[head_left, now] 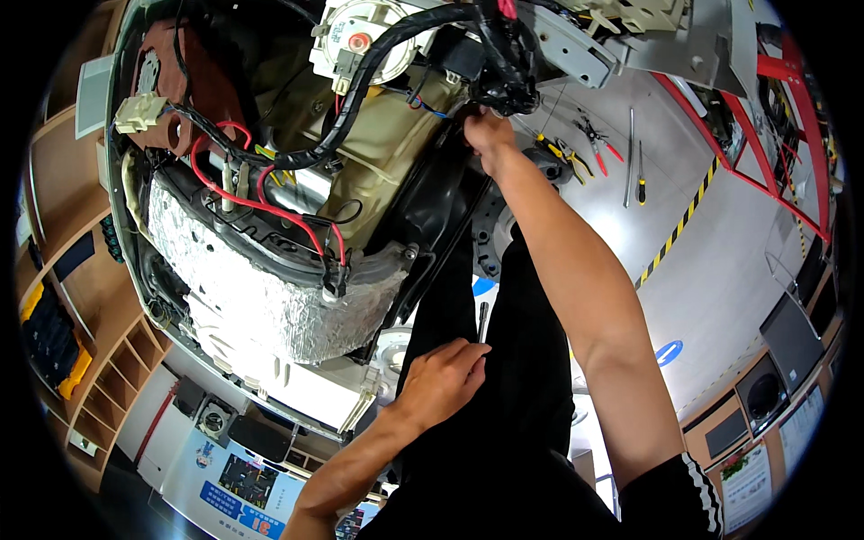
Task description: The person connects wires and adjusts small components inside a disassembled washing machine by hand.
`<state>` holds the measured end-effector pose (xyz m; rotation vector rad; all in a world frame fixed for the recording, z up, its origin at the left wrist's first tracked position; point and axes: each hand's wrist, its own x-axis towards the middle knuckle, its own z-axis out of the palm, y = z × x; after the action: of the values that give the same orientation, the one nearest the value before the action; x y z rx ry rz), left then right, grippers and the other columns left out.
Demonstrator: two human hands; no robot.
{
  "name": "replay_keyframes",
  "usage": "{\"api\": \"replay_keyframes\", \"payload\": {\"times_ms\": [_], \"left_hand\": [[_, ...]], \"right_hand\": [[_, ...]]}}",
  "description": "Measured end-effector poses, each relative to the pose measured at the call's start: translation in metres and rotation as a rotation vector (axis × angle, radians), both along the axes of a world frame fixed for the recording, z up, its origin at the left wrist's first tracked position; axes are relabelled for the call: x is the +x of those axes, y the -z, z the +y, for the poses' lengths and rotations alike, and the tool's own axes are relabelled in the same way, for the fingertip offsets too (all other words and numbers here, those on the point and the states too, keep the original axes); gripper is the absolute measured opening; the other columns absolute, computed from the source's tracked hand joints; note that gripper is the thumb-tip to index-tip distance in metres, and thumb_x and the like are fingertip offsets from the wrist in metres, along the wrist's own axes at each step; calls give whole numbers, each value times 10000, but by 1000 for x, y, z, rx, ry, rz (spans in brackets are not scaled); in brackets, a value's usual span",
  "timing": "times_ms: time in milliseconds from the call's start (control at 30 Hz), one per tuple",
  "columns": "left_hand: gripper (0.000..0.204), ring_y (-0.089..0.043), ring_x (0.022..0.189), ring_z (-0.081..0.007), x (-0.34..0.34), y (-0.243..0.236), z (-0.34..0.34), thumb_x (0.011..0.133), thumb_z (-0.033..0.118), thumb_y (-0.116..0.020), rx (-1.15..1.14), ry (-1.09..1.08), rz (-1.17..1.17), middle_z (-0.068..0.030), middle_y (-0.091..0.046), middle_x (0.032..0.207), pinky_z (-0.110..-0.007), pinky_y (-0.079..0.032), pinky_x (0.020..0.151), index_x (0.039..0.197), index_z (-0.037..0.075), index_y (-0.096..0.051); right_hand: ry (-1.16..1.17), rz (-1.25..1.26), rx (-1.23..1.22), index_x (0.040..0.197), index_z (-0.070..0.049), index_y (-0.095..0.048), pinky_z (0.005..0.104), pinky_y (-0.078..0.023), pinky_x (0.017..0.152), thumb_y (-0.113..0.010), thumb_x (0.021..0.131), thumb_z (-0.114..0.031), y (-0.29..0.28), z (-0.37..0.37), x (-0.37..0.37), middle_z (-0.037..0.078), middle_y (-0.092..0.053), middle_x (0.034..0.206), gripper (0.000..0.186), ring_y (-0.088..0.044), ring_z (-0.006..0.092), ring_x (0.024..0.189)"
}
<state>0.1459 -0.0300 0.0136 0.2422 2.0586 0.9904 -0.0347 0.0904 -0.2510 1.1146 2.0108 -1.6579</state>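
My left hand (pixel 441 385), in front of my dark trousers, is closed around a slim metal tool with a socket-like end (pixel 483 322); the rest of it is hidden in my fist. My right arm stretches forward to an opened household machine, perhaps a washer-dryer. There my right hand (pixel 491 141) is curled at a dark gap below a taped black wire bundle (pixel 506 94); its fingertips and what they grip are hidden. Left of it is a cream plastic housing (pixel 369 184). Nearer lies a foil-covered curved duct (pixel 270 288), with red wires (pixel 286 214) above it.
Pliers with red handles (pixel 598 142), yellow-handled pliers (pixel 565 157), a screwdriver (pixel 642 180) and a metal rod (pixel 629 157) lie on the grey floor at the right. Beyond stands a red metal frame (pixel 756 153). Wooden shelving (pixel 108 369) is at the left.
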Motion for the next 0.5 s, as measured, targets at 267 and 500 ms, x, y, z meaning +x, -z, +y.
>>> {"api": "replay_keyframes", "payload": {"times_ms": [267,500], "left_hand": [[196,-603,681,-286,13,7,-3,758,39,-609,27,-48,-32,-92,-596,789,-355,-498,575,954,44,-596],[181,-602,674,-284,14,11,-1,761,40,-603,5,-44,-39,-91,-595,785,-359,-498,574,942,44,-601]], "right_hand": [[7,-97,-61,1099,-8,-535,331,-431,819,-602,780,-145,-7,2,-2,149,-598,1074,354,-566,292,976],[-7,38,-110,807,31,-556,298,-338,459,-520,745,-8,-26,6,5,51,-528,666,83,-469,130,568]]}}
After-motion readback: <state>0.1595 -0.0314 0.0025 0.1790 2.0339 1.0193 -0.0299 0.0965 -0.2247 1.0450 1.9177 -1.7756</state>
